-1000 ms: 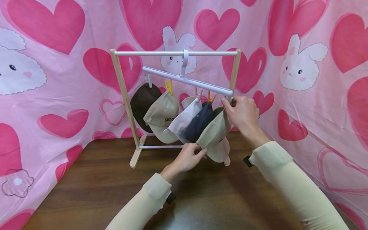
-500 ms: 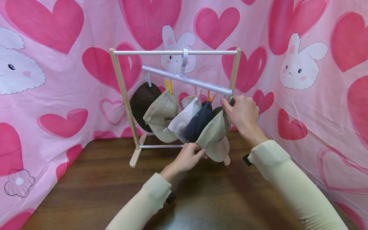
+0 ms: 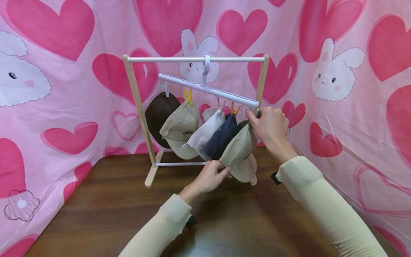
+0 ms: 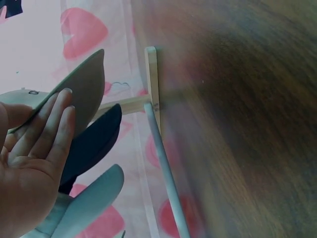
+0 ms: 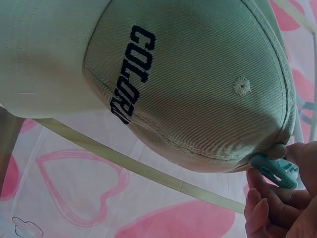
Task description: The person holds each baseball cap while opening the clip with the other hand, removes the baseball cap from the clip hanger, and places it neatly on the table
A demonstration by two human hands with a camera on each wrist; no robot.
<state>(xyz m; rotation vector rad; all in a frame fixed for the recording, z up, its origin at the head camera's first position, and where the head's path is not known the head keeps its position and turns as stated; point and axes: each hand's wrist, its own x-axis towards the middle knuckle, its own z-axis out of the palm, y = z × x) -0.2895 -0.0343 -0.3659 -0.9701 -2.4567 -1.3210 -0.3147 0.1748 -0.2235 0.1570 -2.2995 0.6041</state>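
A beige cap (image 3: 236, 151) with dark lettering hangs at the lowered right end of a white hanger (image 3: 212, 90). At its top, my right hand (image 3: 271, 125) pinches a teal clothespin (image 5: 274, 170) between thumb and fingers, right at the button of the crown. Lower down, my left hand (image 3: 208, 175) holds the near edge of the same cap; in the left wrist view the thumb lies on one side and the fingers on the other. Next to it hang a navy cap (image 3: 221, 137) on an orange clothespin (image 3: 236, 107) and a white cap (image 3: 205, 135) on a pink one.
Farther left, another beige cap (image 3: 181, 125) hangs from a yellow clothespin and a dark brown cap (image 3: 160, 117) from a grey one. The hanger hooks over the white top bar (image 3: 167, 60) of a wooden-legged rack on the brown table (image 3: 106, 207). Pink heart-print cloth surrounds it.
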